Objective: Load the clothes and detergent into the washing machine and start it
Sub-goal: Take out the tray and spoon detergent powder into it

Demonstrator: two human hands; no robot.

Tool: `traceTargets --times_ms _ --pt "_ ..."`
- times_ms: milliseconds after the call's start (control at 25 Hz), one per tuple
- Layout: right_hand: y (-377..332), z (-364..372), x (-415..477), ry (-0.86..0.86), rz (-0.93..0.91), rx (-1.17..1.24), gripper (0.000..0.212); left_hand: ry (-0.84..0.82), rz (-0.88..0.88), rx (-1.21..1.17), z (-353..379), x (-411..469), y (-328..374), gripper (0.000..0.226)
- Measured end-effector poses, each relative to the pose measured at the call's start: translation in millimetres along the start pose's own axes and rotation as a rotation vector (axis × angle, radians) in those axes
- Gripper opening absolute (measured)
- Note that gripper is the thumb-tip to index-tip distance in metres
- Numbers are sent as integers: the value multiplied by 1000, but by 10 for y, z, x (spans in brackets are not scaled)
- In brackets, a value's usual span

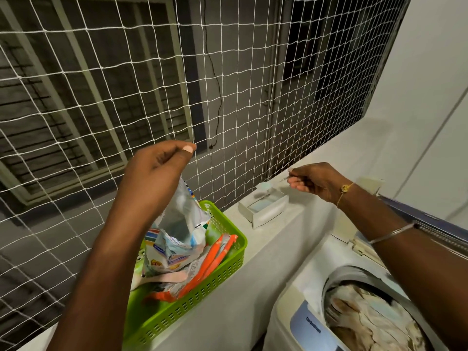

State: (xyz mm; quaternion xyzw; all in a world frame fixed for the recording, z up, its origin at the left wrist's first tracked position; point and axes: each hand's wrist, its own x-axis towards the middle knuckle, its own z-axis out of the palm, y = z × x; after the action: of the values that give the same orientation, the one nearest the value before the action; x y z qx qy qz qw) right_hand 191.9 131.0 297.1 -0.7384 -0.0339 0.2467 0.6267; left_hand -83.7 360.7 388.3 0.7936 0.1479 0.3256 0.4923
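1. Green plastic basket is my landmark: it sits on the pale ledge surface, hard against the white netting that closes off everything behind it.
2. Inside the basket I see orange sachets lying lengthwise along its right side, with more crumpled packets under and beside them.
3. My left hand hangs directly above the basket, thumb and fingers pinched shut on the top edge of an opened detergent pouch, whose lower part droops into the basket.
4. Right of the basket, farther along the same surface, stands a small white box with its top open; I cannot make out its contents.
5. My right hand is above and to the right of that box, fingers curled in on a thin, small strip; it is too blurred for me to say what it is.
6. Below and right of the basket, lower than the ledge, is the washing machine with its lid up; its drum is filled with pale, patterned clothes.
7. My right forearm crosses over the machine's rear edge, hiding part of it.
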Motion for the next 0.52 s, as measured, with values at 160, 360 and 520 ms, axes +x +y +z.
traceTargets --times_ms 160,360,520 --pt "196 -41 134 37 63 -45 28 -10 2 25 -3 24 -9 21" --pt "279 -73 153 30 78 -80 25 -2 -4 -1 13 7 -19 19" --pt "284 -86 164 3 68 -130 25 7 -16 -11 17 4 -12 19"
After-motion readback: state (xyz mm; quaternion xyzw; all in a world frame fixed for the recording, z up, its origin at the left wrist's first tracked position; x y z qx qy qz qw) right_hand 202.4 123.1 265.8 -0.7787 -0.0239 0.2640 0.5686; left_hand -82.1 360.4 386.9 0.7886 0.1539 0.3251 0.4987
